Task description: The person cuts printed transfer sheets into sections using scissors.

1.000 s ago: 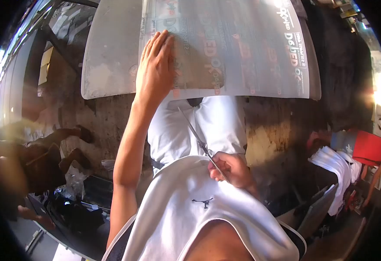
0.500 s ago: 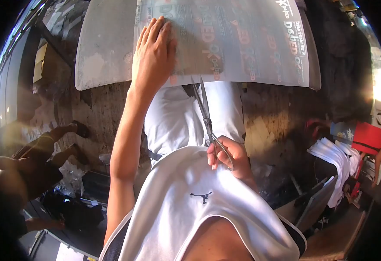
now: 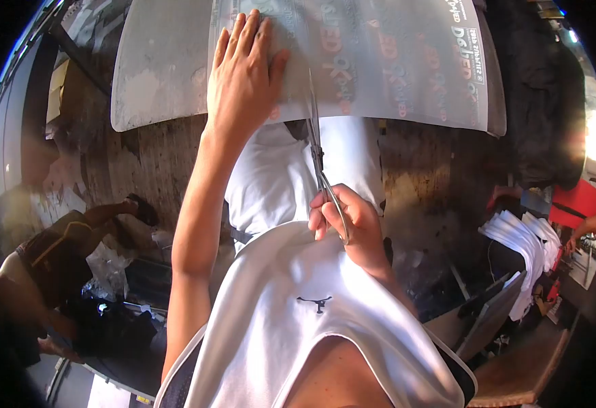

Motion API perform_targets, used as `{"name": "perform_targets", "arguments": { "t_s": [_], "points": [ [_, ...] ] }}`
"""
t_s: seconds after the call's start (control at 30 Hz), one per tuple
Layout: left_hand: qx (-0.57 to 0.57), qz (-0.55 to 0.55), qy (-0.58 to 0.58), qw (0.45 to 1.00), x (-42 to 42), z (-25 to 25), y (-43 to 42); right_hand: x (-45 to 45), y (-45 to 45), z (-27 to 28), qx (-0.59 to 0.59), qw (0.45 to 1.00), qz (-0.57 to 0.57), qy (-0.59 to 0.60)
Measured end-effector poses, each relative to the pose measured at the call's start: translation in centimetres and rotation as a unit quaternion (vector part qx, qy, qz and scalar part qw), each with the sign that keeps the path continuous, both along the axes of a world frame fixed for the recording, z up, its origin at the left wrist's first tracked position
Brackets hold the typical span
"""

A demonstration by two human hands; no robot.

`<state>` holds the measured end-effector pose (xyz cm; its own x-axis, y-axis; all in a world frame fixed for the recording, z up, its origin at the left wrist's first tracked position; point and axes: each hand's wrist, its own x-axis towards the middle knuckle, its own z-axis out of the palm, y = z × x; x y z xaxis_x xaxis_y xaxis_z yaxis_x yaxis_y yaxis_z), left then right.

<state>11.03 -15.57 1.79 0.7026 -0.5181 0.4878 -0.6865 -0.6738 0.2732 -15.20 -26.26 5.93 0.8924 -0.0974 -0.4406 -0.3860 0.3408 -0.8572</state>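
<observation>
A pale translucent sheet point(image 3: 407, 88) printed with rows of red and grey lettering lies over a grey board point(image 3: 152, 75). My left hand point(image 3: 243, 81) presses flat on the sheet's left part, fingers stretched out and thumb apart. In my right hand point(image 3: 352, 221) is a long pair of scissors point(image 3: 316, 156), its fingers through the handle loops. The blades point away from me and reach over the sheet's near edge, right of my left hand. They look nearly closed; whether the sheet sits between them I cannot tell.
White folded cloth point(image 3: 516, 251) hangs at the right, beside a red item point(image 3: 577, 204) and another person's arm point(image 3: 589, 228). A person's legs point(image 3: 101, 214) show at the left, near a clear plastic bag point(image 3: 107, 268). A brown box point(image 3: 58, 92) stands farther back on the left.
The scissors have moved forward over the sheet, and their blades have come closer together. My right hand has shifted up and slightly left. My left hand stays flat on the sheet.
</observation>
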Motion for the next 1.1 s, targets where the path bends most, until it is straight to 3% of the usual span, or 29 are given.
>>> {"name": "perform_targets", "arguments": {
  "t_s": [1.1],
  "points": [
    [0.016,0.002,-0.017,1.000,-0.3,0.2,-0.1,2.1,1.0,3.0,0.001,0.997,-0.026,0.076]
  ]
}}
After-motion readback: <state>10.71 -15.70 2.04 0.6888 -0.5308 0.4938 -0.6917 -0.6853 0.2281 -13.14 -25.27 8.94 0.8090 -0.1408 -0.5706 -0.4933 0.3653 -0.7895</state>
